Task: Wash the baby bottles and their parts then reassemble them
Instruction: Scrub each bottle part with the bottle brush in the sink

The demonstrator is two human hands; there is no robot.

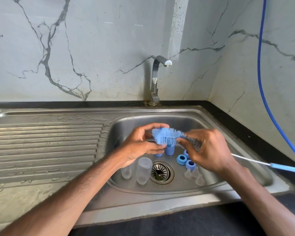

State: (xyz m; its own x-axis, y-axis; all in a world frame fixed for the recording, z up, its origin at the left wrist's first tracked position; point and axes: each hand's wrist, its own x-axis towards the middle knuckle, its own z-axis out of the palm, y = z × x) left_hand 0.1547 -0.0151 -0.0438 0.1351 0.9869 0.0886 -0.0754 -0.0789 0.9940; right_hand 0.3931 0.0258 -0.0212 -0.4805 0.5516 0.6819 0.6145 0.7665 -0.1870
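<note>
A blue bottle brush [165,136] is held above the basin of a steel sink [245,133] by both hands. The bristle head is enclosed by the left hand [140,143], with the fingers curved over its tip and the thumb brought in beneath. How tightly it is gripped cannot be told, as the bristles are blurred. The brush's dark twisted neck, just behind the bristles, is pinched by the curled fingers and thumb of the right hand [209,150]. From under that hand the white wire stem and blue handle are seen running out to the right, over the sink's rim.

The other bottle parts are laid out on the basin floor around the drain [161,172]. Two clear bottles [144,170] are stood on end just left of it, partly hidden by the left wrist. Two blue caps [169,149] are seen behind the drain, under the brush head. Three blue rings [181,159] are grouped to its right, with three clear teats [187,174] set just in front of them.

A chrome tap [156,79] is mounted behind the basin against a veined marble wall [75,48]. Water drops are scattered over the ribbed draining board [44,142] at the left. A blue hose [260,74] is hung down the right wall
</note>
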